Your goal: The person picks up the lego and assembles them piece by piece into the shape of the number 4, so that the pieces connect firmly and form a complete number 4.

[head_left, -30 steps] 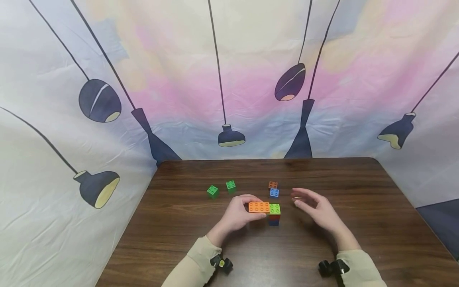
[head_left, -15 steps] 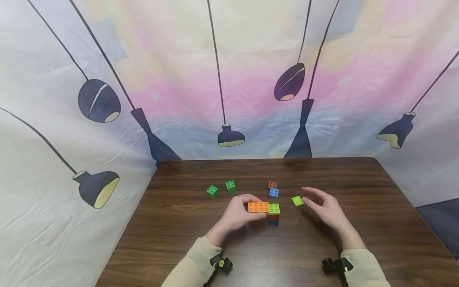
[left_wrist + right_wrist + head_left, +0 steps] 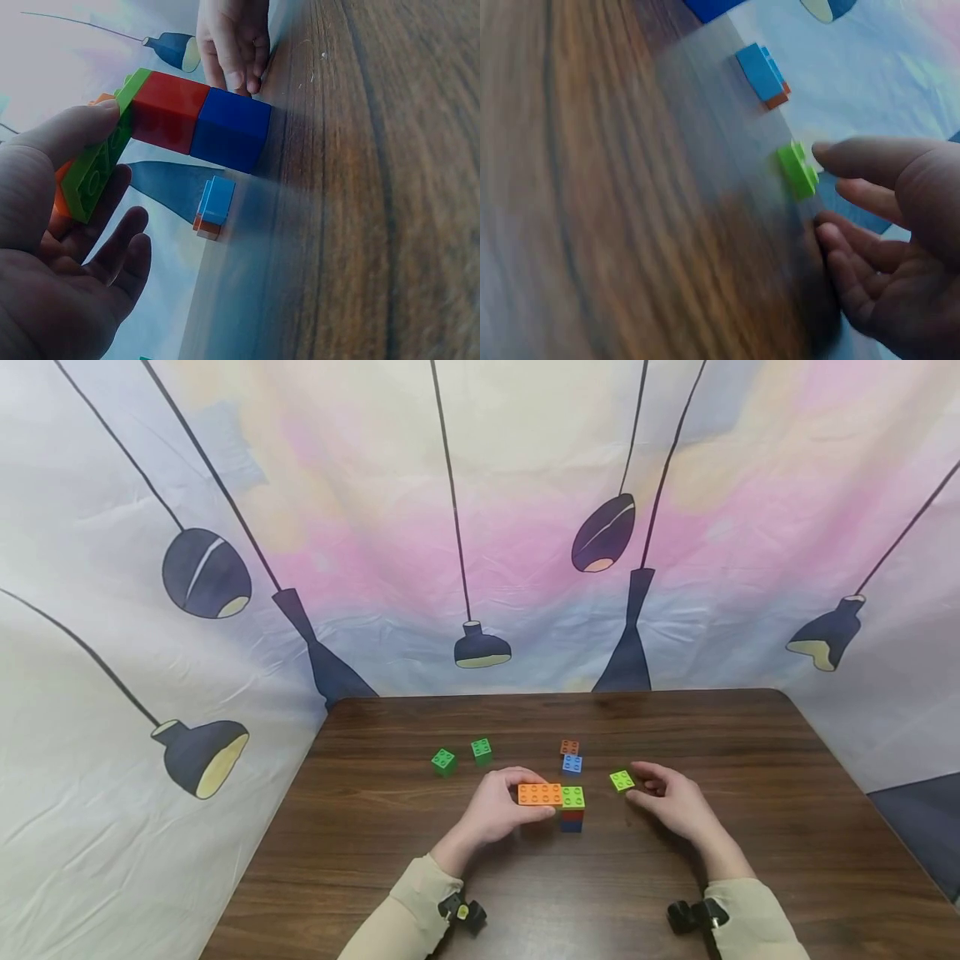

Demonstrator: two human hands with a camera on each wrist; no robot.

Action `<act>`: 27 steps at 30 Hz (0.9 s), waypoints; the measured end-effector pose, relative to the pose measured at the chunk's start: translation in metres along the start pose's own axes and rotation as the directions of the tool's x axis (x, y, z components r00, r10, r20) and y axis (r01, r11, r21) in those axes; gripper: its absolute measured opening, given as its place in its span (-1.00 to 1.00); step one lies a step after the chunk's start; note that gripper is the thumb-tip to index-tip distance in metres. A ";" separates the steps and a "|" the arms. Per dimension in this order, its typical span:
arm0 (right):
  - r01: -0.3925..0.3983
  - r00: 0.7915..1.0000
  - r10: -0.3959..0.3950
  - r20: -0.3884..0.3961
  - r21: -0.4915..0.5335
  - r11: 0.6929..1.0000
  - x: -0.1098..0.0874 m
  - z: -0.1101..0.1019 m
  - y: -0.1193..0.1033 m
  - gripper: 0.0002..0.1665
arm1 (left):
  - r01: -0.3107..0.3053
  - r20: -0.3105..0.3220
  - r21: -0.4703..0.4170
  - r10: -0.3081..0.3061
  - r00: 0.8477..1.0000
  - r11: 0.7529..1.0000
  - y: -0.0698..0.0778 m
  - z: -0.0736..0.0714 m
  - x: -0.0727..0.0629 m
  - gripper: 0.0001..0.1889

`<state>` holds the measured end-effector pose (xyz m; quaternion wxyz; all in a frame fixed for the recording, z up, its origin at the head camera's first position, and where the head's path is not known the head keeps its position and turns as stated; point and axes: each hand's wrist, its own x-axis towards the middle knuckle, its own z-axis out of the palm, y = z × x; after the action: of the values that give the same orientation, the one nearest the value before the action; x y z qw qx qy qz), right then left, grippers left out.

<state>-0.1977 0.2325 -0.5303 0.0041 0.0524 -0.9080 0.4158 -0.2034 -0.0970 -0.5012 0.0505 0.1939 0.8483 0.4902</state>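
Green brick (image 3: 622,780) at right hand's (image 3: 671,801) fingertips

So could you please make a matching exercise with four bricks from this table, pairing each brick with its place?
Things:
1. orange long brick
2. lime small brick
3. light blue brick
4. dark blue brick

Places:
A. bottom of the stack, on the table
B. at the right hand fingertips
C. held by the left hand
D. beside a small orange brick, behind the stack

Pairs: 1-C, 2-B, 3-D, 4-A

orange long brick (image 3: 61,196) mostly hidden behind left hand (image 3: 56,247); right-wrist tabletop (image 3: 592,210) motion-blurred
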 end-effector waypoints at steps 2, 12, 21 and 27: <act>0.025 1.000 -0.025 0.003 -0.031 0.999 0.000 0.004 -0.003 -0.37 | 0.003 -0.002 -0.002 -0.003 1.000 1.000 0.000 0.000 0.000 -0.66; 0.046 0.999 -0.047 -0.001 -0.094 0.994 -0.001 0.014 -0.010 -0.41 | 0.008 0.008 -0.032 -0.008 1.000 0.999 0.000 0.000 -0.001 -0.68; 0.048 0.999 -0.050 -0.015 -0.112 0.993 -0.003 0.015 -0.013 -0.49 | 0.013 0.008 -0.022 -0.013 1.000 1.000 0.001 0.001 -0.001 -0.67; 0.039 0.999 -0.041 -0.020 -0.119 0.992 -0.002 0.015 -0.015 -0.55 | 0.018 0.005 -0.019 -0.018 1.000 1.000 0.000 0.000 -0.001 -0.67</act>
<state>-0.1934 0.2118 -0.5287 0.0257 0.0656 -0.9297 0.3616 -0.2028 -0.0971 -0.5011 0.0589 0.1870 0.8452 0.4972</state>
